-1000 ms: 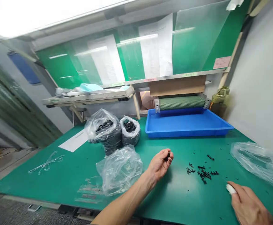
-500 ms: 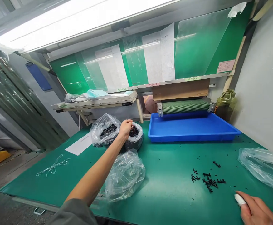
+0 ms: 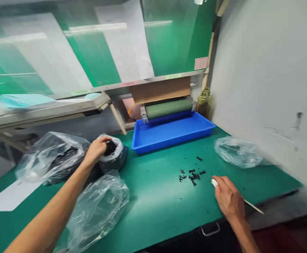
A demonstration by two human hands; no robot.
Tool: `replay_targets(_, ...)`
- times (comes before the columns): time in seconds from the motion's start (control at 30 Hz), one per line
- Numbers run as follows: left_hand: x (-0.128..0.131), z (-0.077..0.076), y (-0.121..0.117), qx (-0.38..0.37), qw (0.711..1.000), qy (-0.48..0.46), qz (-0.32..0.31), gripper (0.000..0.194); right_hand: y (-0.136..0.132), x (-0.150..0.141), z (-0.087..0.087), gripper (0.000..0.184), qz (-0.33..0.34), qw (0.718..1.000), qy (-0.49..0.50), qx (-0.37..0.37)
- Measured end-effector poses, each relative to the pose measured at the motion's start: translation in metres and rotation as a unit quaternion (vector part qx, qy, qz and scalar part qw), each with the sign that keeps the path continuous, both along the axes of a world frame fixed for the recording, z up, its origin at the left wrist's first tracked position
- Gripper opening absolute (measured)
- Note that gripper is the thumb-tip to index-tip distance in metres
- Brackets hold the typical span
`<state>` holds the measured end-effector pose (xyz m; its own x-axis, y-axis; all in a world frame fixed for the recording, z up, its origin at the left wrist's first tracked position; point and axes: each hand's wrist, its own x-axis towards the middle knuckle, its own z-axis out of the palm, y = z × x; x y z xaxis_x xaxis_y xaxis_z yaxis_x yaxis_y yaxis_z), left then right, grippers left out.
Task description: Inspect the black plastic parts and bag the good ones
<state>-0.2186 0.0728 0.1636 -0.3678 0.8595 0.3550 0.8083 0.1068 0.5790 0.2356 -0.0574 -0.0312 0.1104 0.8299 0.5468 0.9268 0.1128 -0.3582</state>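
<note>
Left hand (image 3: 97,150) curled at mouth of clear plastic bag (image 3: 117,146) of small black parts, near back edge of desk (image 3: 153,207); grip on contents impossible to tell. Right hand (image 3: 229,198) closed narrow around thin pale stick (image 3: 253,207), white-capped fingertip (image 3: 214,182) just beside loose black parts (image 3: 192,176) scattered mid-desk. Blue plastic tray (image 3: 153,144) at back edge; slack clear bag (image 3: 98,211) beside left forearm.

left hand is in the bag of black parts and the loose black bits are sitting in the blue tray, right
Not quite: the head view shows the loose bits on the green mat, not in the blue tray.
</note>
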Motion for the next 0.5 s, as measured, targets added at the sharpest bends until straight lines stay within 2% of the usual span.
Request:
replay_targets(0.1, 0.028, -0.001, -0.003, -0.002, 0.999, 0.015, -0.034, 0.034, 0.002, -0.003, 0.003, 0.030, -0.012, 1.000, 0.006, -0.004)
replay_targets(0.17, 0.066, -0.018, -0.009, 0.010, 0.994, 0.015, -0.106, 0.036, 0.003, -0.004, 0.005, 0.031, -0.024, 1.000, 0.009, -0.004)
replay_targets(0.27, 0.142, -0.068, -0.030, -0.062, 0.962, -0.046, -0.262, 0.044, 0.002, -0.006, 0.006, 0.033, -0.040, 0.999, 0.015, 0.002)
replay_targets(0.3, 0.168, -0.088, -0.039, -0.100, 0.950, -0.073, -0.288, 0.047, -0.001, -0.005, 0.006, 0.034, -0.044, 0.999, 0.021, 0.006)
replay_targets(0.4, 0.225, -0.141, -0.062, -0.136, 0.942, -0.076, -0.298, 0.049, -0.016, 0.001, 0.005, 0.035, -0.058, 0.997, 0.052, 0.028)
replay_targets(0.43, 0.237, -0.153, -0.067, -0.135, 0.942, -0.068, -0.301, 0.049, -0.024, 0.006, 0.004, 0.035, -0.066, 0.995, 0.064, 0.038)
replay_targets(0.5, 0.256, -0.166, -0.069, -0.126, 0.942, -0.049, -0.307, 0.049, -0.045, 0.017, 0.001, 0.033, -0.078, 0.990, 0.099, 0.065)
